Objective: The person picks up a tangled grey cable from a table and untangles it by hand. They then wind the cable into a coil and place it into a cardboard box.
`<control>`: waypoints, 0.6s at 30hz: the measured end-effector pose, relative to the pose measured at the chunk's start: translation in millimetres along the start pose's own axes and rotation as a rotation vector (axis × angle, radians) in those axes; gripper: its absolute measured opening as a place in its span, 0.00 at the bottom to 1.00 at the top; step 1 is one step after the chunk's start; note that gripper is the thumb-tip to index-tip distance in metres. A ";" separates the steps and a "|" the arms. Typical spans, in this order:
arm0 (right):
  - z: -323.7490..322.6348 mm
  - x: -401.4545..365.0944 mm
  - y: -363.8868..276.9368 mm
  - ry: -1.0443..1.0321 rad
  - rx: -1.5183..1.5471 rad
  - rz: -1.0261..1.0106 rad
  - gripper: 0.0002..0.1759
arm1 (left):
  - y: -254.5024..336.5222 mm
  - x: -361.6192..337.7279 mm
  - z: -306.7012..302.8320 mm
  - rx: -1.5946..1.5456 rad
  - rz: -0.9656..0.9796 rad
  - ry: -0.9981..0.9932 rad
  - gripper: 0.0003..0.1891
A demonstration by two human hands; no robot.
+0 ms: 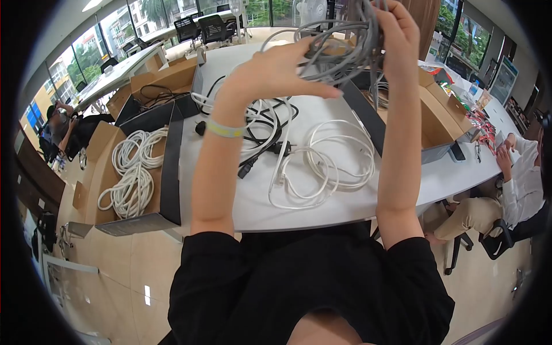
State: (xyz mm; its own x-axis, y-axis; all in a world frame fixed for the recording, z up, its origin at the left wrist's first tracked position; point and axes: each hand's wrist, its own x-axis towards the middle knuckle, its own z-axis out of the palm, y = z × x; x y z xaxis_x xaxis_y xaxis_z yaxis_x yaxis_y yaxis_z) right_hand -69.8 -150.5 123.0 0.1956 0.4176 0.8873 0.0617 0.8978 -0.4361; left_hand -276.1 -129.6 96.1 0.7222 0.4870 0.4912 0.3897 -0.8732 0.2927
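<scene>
A tangled bundle of grey cables (345,49) is held up over the far part of the white table (253,210). My right hand (397,31) grips it from the right, fingers curled round the strands near the top of the view. At the bundle's left side is my left hand (279,75), its thumb and fingers spread apart, some fingers partly hidden behind the loops. Below, a loosely coiled white cable (330,190) lies on the table. Left of it, black cables with plugs (276,146) mix with more white cable.
At the left, an open box (167,195) holds coiled white cables (135,187); behind it another box (190,80) has dark cables. An open box (437,121) stands at the right, near a phone (457,152). People sit at the far right (520,178) and far left (66,129).
</scene>
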 end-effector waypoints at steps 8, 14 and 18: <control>-43.6 5.3 -25.6 -0.036 0.063 0.077 0.07 | -4.9 15.4 -4.7 -0.124 0.018 0.109 0.22; -60.8 9.7 -17.5 0.082 -0.031 0.111 0.08 | -34.5 -8.4 -48.2 -0.250 -0.022 0.365 0.16; -87.1 17.7 -2.4 0.091 0.175 0.197 0.09 | -60.7 -28.7 -67.3 -0.341 -0.001 0.563 0.16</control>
State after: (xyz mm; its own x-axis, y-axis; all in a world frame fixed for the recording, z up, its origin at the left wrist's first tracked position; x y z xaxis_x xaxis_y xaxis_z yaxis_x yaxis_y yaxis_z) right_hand 18.8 -157.4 126.7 0.2748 0.5795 0.7672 -0.1547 0.8142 -0.5596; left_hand -358.9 -89.2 119.4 0.2766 0.5049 0.8177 0.1202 -0.8624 0.4918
